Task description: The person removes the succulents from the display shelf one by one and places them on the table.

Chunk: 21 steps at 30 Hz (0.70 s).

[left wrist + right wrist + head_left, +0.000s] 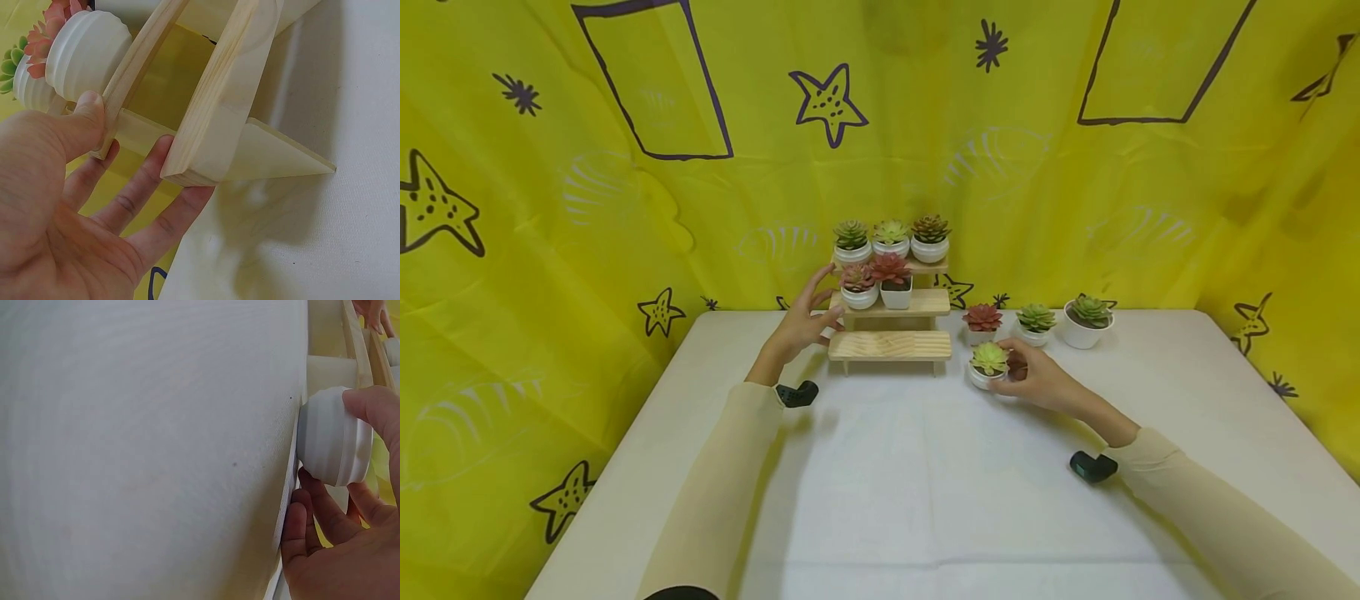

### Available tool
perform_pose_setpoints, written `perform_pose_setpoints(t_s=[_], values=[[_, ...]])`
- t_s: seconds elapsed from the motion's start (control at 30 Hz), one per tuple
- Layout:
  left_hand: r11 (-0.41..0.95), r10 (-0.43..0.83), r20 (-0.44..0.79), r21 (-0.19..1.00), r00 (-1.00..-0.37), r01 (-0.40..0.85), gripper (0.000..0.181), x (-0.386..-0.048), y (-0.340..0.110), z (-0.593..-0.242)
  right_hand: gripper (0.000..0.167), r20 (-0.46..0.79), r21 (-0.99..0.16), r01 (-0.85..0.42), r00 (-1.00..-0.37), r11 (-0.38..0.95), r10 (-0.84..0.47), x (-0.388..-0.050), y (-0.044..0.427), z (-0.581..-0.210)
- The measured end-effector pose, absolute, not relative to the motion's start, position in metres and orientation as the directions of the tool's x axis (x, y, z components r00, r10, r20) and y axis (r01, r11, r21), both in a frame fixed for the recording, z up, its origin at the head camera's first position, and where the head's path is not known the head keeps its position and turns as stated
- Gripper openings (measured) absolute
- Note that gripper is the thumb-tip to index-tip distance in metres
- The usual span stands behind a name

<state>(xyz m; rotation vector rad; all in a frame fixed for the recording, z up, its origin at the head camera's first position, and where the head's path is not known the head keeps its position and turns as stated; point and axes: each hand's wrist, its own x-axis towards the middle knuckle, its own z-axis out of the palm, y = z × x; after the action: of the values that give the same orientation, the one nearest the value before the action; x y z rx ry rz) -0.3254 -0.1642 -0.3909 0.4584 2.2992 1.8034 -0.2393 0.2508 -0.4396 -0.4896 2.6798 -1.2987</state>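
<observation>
Yellow-green potted succulent (988, 363) held between right fingers (331, 517).

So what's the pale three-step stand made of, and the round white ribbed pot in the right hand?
The pale three-step stand looks like smooth, unpainted wood: grain lines show along its steps. The round white ribbed pot could be ceramic or plastic: its even ridges look moulded, with little shine, so I can't be sure.
</observation>
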Motion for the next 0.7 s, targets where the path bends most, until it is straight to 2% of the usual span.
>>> perform_pose_setpoints(t_s=[0.37,0.7], values=[[0.213,0.346,0.056,0.967,-0.937,0.136,0.076,-0.326,-0.165,-0.391,0.064,0.062,-0.756,-0.302,-0.916,0.580,-0.397,-0.240,0.253,-0.434],[0.215,0.354,0.061,0.966,-0.933,0.144,0.076,-0.326,-0.164,-0.392,0.075,0.019,-0.734,-0.329,-0.885,0.594,-0.466,-0.239,0.259,-0.417]])
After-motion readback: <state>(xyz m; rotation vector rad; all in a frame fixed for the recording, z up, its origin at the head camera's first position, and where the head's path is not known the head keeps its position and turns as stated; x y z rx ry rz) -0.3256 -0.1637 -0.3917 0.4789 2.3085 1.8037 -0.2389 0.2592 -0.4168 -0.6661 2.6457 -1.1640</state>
